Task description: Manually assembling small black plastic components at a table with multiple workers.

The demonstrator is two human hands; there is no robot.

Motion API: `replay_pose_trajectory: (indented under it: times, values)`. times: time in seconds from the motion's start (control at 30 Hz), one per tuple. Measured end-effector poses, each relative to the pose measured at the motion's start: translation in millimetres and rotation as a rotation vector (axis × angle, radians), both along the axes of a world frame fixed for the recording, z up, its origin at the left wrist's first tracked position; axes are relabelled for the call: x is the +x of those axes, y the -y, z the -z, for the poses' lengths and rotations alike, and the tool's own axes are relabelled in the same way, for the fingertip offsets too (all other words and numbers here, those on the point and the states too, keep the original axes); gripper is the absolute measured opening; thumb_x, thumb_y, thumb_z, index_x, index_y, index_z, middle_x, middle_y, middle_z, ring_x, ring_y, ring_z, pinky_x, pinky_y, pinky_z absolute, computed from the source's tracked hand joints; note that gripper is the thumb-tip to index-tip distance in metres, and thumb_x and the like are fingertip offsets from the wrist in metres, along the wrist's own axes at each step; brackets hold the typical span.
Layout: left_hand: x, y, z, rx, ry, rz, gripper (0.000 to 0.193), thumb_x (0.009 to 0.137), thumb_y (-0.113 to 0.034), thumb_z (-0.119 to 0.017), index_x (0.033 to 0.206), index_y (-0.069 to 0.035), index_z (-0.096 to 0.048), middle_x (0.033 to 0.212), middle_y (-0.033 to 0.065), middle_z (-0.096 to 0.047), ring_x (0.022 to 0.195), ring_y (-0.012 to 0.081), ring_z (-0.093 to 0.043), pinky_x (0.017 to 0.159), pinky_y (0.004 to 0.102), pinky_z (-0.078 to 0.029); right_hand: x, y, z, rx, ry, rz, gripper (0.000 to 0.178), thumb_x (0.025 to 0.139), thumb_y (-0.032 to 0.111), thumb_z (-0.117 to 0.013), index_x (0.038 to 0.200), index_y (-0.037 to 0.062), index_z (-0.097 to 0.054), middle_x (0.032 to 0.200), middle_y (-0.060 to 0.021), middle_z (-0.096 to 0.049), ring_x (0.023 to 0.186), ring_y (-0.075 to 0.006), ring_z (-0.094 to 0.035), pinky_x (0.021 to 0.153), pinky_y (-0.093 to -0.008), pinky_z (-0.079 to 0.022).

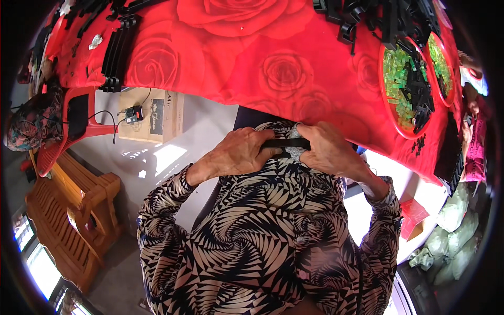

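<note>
"So, what's nearest?"

"The patterned shirt, with both hands in front of it. The left hand grips one end of a black strip; the right hand is closed on the other end, beside a bit of grey I can't make out."

"Where's the strip, exactly?"

"Between the hands, just before the near edge of the red tablecloth."

"And farther off?"

"On the right, a red basket of green and black pieces; on the left, some black bars side by side; at the far right, a heap of black parts."
</note>
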State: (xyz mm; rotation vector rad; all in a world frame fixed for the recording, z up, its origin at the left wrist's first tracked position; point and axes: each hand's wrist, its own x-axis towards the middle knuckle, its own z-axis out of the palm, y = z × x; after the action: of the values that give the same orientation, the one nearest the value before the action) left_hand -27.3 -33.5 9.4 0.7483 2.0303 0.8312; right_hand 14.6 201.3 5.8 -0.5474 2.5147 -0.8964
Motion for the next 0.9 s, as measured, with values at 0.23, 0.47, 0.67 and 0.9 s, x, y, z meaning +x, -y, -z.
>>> replay_pose_trajectory:
  times: [0.23,0.47,0.67,0.9]
  values:
    - [2.6,-5.1,1.5,-0.065,0.000,-0.005,0.033,0.094,-0.032,-0.057,0.113,-0.005,-0.061,0.081,0.0258,-0.063,0.083,0.0451,-0.061,0.075,0.0540,-0.047,-5.0,-0.8,-1.6,-0.080,0.031,0.001,0.019,0.067,0.010,-0.061,0.077,-0.0027,-0.051,0.058,-0.0211,-0.051,0.058,-0.0418,-0.055,0.058,-0.0515,-0.041]
    - [5.0,-4.3,0.3,-0.090,-0.021,0.007,0.036,0.094,-0.033,-0.057,0.117,-0.005,-0.060,0.086,0.0251,-0.064,0.086,0.0441,-0.061,0.076,0.0531,-0.047,-11.0,-0.9,-12.8,-0.032,0.137,-0.030,0.020,0.068,0.011,-0.059,0.078,-0.0043,-0.051,0.062,-0.0229,-0.055,0.061,-0.0423,-0.057,0.059,-0.0515,-0.041]
    - [13.4,-3.4,3.5,-0.021,-0.167,-0.027,0.029,0.092,-0.028,-0.059,0.108,-0.004,-0.060,0.071,0.0247,-0.063,0.072,0.0470,-0.061,0.065,0.0553,-0.048,-4.7,3.1,-11.9,-0.030,0.087,0.024,0.021,0.068,0.013,-0.061,0.078,-0.0034,-0.053,0.061,-0.0234,-0.055,0.063,-0.0437,-0.058,0.060,-0.0528,-0.043]
    - [19.2,-5.9,14.2,-0.065,-0.151,0.011,0.028,0.089,-0.024,-0.060,0.108,-0.004,-0.062,0.071,0.0256,-0.063,0.073,0.0475,-0.062,0.069,0.0552,-0.050,1.3,9.3,-8.5,-0.008,0.111,0.046,0.022,0.067,0.014,-0.061,0.077,-0.0048,-0.055,0.064,-0.0263,-0.058,0.065,-0.0451,-0.060,0.063,-0.0527,-0.046]
